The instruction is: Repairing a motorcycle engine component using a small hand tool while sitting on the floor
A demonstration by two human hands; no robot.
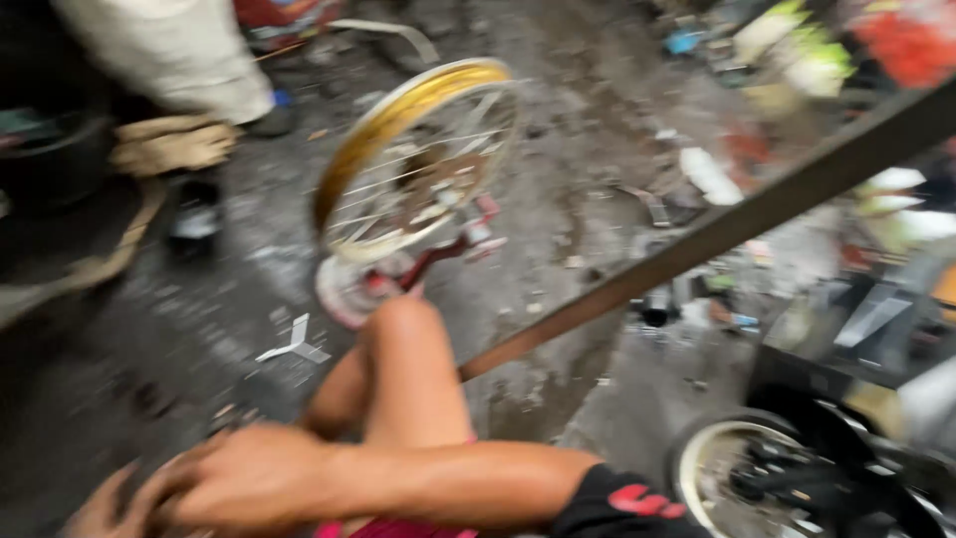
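Your right hand [239,478] crosses low over the left hand [100,510], fingers blurred, grip unclear, holding nothing visible | gold-rimmed spoked wheel [413,159] sits beyond your knee [403,339] on the wet floor [558,199] | steady yourself, reach slowly | rusty bar [717,229] slants right; open room lies left.

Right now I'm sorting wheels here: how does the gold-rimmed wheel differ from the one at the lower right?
The gold-rimmed wheel is bare, spokes showing, tilted up on edge on the floor. The lower-right wheel has a pale rim, seems to wear a black tyre, and lies partly cut off by the frame. Both sit on the grimy floor, away from the hands.
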